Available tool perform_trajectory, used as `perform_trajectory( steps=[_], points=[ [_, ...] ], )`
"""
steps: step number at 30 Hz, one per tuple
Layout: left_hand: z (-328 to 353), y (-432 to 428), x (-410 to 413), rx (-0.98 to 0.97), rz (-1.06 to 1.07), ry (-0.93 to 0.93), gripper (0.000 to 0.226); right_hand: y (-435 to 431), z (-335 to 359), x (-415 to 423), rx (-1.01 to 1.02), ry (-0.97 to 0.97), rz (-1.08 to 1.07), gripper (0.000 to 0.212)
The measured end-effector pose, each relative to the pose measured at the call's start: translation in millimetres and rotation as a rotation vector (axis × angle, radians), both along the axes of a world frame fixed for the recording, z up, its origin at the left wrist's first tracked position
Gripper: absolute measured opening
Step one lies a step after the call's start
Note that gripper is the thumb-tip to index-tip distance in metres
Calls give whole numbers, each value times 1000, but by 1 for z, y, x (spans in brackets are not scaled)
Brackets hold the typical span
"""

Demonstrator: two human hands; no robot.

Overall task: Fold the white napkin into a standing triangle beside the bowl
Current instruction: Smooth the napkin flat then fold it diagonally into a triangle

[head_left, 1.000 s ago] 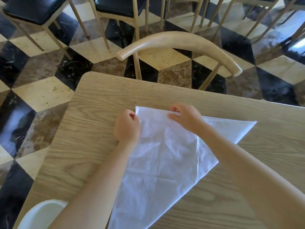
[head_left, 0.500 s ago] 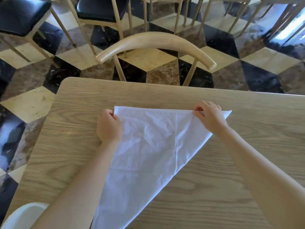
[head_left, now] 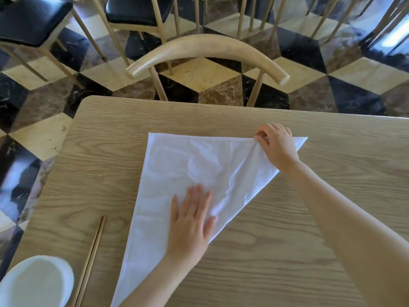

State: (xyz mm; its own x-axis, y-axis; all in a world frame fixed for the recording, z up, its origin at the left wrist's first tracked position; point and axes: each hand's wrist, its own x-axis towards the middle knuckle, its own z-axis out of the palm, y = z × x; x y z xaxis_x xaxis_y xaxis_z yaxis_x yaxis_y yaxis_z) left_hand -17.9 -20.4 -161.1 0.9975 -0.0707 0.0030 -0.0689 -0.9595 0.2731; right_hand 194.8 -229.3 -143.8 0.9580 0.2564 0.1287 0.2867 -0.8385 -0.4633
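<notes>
Napkin (head_left: 188, 169) lies flat on my table (head_left: 287, 251), folded into a big white triangle. One straight edge runs along the far side, another runs down the left side, and the long slanted edge goes from the far right tip down to the near point by my left arm. The cloth has a few soft wrinkles in the middle.

My left hand (head_left: 190, 222) lies palm down on the napkin, fingers spread out and flat, gripping nothing. It presses near the slanted edge.

My right hand (head_left: 275, 145) is at the far right corner. Its fingers are curled and pinch the cloth at the top edge, just beside the tip.

I see the bowl (head_left: 35, 282) at the near left corner of the table, white and round. Chopsticks (head_left: 90, 262) lie between the bowl and the napkin, touching neither. A chair (head_left: 205, 52) stands past the far edge of the table.
</notes>
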Motion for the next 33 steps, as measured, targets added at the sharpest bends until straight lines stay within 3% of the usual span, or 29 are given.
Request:
perform_trajectory(
  steps=[3,9,14,17,22,33],
  points=[
    [8,28,4,-46,294,1,60,2,-2,2,2,-24,10,8],
    [1,47,-39,-37,240,-14,58,4,-9,1,-42,-59,18,9],
    [12,63,-18,-163,617,-106,50,5,-10,0,-69,-89,6,10],
    [21,76,10,-262,738,-89,36,7,-9,-2,-80,-99,-10,12],
    [22,93,29,-432,851,-16,7,7,-9,-2,-113,-97,-8,14],
    [19,96,31,-417,915,-44,7,7,-8,-1,-142,-77,12,13]
  ],
)
